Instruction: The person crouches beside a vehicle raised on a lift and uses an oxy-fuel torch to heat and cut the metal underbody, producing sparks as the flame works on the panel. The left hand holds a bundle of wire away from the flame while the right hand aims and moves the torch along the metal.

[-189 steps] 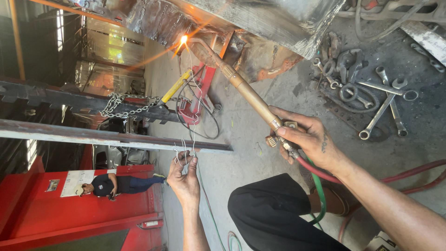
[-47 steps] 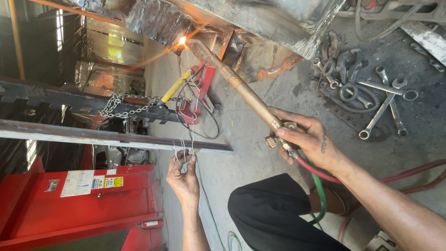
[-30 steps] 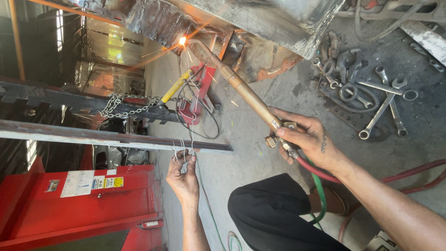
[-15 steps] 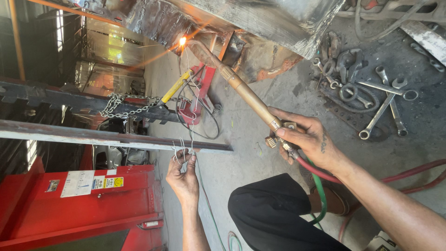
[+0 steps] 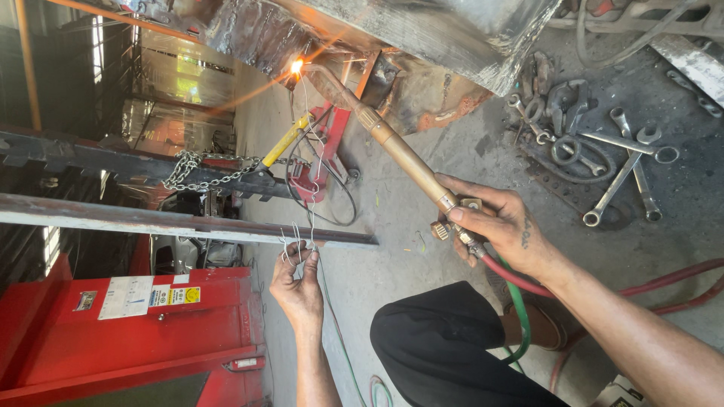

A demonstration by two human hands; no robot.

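- My right hand (image 5: 501, 222) closes fully around the brass torch (image 5: 400, 151) at its valve end; the tip burns against the metal body panel (image 5: 422, 30) overhead.
- My left hand (image 5: 299, 290) pinches thin filler wire (image 5: 313, 166) between fingertips, the wire rising toward the flame (image 5: 296, 66).
- Wrenches (image 5: 618, 162) lie on the floor, well apart.

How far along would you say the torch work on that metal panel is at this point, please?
Done: the torch is lit, flame at the metal panel. In hand: right hand grips the torch; left hand holds thin filler wire running up toward the flame. Left: the joint's finish can't be judged; wrenches lie unused.
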